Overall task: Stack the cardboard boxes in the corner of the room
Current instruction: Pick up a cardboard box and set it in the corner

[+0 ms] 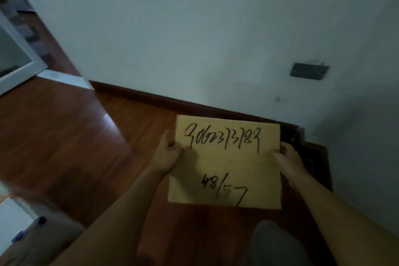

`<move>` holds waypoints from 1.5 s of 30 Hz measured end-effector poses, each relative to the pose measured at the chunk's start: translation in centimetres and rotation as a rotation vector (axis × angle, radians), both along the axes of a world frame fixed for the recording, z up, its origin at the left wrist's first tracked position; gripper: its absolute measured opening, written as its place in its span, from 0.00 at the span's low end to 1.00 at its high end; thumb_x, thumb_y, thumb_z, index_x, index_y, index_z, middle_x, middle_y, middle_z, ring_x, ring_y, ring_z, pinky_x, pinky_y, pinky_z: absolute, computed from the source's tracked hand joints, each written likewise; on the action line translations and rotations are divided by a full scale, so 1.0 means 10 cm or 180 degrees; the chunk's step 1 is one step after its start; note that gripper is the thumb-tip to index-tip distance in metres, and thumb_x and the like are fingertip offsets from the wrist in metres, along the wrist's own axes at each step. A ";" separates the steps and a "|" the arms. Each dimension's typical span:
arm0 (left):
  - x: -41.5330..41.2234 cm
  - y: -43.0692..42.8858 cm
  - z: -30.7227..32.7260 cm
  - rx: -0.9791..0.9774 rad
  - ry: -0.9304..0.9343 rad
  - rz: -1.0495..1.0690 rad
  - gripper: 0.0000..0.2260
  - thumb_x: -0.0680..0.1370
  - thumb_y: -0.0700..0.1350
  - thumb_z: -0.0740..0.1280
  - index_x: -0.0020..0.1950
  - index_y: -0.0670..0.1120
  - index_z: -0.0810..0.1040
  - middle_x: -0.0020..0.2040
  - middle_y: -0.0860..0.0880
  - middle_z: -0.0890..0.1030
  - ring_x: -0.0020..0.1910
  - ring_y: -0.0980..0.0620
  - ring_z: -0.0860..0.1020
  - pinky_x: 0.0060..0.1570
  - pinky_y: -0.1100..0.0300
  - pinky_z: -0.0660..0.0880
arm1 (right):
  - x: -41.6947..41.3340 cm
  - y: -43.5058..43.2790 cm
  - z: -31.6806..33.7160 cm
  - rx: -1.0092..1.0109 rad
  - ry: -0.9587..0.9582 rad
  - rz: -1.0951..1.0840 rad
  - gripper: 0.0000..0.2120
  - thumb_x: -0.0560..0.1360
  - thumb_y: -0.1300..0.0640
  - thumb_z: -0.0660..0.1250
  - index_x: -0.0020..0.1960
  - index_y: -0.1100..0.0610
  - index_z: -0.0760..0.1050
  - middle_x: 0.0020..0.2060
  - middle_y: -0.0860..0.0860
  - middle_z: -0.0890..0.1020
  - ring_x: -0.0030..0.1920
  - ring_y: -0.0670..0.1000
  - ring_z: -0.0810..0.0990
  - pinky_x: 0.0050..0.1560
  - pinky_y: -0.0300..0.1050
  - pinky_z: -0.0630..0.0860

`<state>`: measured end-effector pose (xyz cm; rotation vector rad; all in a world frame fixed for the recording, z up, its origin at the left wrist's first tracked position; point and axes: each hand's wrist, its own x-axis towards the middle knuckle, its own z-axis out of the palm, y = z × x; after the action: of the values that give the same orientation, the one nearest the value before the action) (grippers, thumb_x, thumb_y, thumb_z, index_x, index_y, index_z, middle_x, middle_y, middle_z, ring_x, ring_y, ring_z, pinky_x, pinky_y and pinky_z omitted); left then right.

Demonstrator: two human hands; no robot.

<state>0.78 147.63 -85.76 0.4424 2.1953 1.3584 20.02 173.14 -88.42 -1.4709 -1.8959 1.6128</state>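
Observation:
A tan cardboard box [226,164] with black handwritten numbers on its top is held low over the floor, close to the room's corner [302,129]. My left hand [167,153] grips its left edge, thumb on the top face. My right hand [286,155] grips the right edge in the same way. Whether the box touches the floor cannot be told. Its underside and far side are hidden.
Reddish wooden floor [64,147] runs to a dark skirting board [151,96] under the white wall. A dark wall plate [308,71] sits at the right. A glass door frame [19,58] stands far left, and pale blurred items [19,229] lie bottom left. My knee [278,244] is below the box.

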 end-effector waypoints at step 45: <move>0.31 2.08 -1.32 -0.2511 0.2984 -0.2118 0.27 0.79 0.46 0.61 0.77 0.48 0.56 0.72 0.42 0.65 0.71 0.39 0.64 0.64 0.45 0.67 | 0.16 1.05 -1.04 0.2337 -0.2229 0.1691 0.35 0.73 0.57 0.68 0.75 0.55 0.55 0.71 0.55 0.63 0.68 0.58 0.65 0.63 0.53 0.70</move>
<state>3.86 168.42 -98.96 1.4994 2.6144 -0.1801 21.62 183.67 -98.79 -1.3222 -2.9939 0.3409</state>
